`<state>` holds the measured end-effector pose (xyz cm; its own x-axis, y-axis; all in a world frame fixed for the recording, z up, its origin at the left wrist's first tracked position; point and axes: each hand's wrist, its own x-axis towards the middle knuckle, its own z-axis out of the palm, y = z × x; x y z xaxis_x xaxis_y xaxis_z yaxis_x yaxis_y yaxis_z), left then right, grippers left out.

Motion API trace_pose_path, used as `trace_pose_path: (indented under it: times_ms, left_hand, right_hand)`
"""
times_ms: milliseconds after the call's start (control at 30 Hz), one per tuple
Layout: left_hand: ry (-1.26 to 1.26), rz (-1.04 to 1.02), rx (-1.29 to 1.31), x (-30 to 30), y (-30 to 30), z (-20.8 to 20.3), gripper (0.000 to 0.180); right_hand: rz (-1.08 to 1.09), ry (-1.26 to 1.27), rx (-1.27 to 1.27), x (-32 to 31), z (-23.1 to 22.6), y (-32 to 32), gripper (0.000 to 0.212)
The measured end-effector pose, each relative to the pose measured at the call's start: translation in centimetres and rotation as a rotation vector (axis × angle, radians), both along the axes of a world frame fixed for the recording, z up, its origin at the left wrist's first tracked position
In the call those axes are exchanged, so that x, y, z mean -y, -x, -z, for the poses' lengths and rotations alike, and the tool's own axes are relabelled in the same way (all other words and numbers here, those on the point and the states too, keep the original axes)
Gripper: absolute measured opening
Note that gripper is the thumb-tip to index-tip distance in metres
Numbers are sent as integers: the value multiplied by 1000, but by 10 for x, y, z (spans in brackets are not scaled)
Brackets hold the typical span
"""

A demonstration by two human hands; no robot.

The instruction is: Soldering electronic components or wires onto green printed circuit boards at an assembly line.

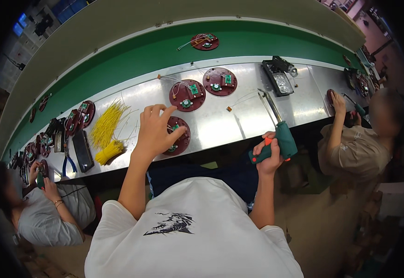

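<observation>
My left hand [154, 132] is open, its fingers and thumb spread over the left side of a dark red round plate [182, 144] with a small green circuit board. Part of that plate is hidden under the hand. My right hand [270, 163] grips a green electric screwdriver [286, 139] with an orange trigger, its long bit pointing up and away over the metal table. Just beyond the left hand lie two similar plates, a nearer red plate [179, 104] and a farther red plate [219, 89], both carrying green boards and white wires.
A bundle of yellow ties [109, 152], a black phone-like slab [82, 150] and blue-handled pliers [68, 162] lie to the left. A black tray [279, 83] sits at the back right of the metal table [220, 123]. One person [53, 208] works at left, another [362, 143] at right.
</observation>
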<state>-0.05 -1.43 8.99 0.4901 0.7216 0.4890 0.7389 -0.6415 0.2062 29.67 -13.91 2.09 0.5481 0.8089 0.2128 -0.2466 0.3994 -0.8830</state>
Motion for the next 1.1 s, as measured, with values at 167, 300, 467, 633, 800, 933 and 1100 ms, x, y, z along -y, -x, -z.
trace_pose_path:
  times_ms: [167,300,467,633,800,933,1100]
  left_hand:
    - [294,-41,-54,14,8,11,47]
    - [459,-33,-48,12,6,6,46]
    - [407,52,79,12,-2,17,43]
    - [424,21,176,18,-7,33,34]
    - [206,77,400,-3,-14,69,22]
    - [194,56,474,-10,-3,68,18]
    - [263,-6,537,-4,7,67,12]
  right_hand:
    - [-66,-64,-80,-45,-15,-24,24]
    - [-104,-113,-253,-93,-11,-41,25]
    - [-91,24,-462,-116,9,-36,27]
    - [-83,129,-386,-116,6,-29,28]
    - [-148,154,-398,-121,13,-45,29]
    - [-114,97,-436,-128,8,-38,28]
    - [-162,134,-345,-130,16,-37,29]
